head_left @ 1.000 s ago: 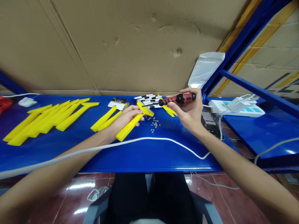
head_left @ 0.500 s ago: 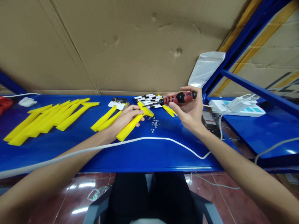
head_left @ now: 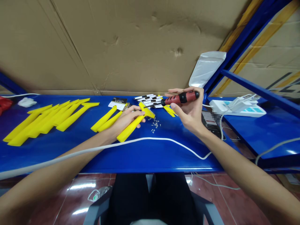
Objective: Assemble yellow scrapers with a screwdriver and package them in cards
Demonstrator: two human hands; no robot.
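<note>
My left hand (head_left: 131,118) is closed around a yellow T-shaped scraper handle (head_left: 128,129), near where its shaft meets the head. In my right hand (head_left: 192,112) is a red and black screwdriver (head_left: 179,98), held by the grip. Its shaft points left, and the tip lies at the head of the yellow piece. Small screws (head_left: 156,124) are scattered on the blue table just right of the head. Behind it lie several black and white blade packs (head_left: 150,99), with a yellow part (head_left: 170,111) beside them.
Several yellow T-shaped pieces (head_left: 70,117) lie in a row at left, with more (head_left: 103,118) near my left wrist. A white cable (head_left: 154,138) crosses the blue table (head_left: 145,159). A white power strip (head_left: 241,107) sits at right. Cardboard (head_left: 105,47) stands behind.
The screwdriver's grip has rotated about its axis and its rear end has shifted slightly right. My right fingers have shifted on it. My left hand and the yellow piece stay nearly still.
</note>
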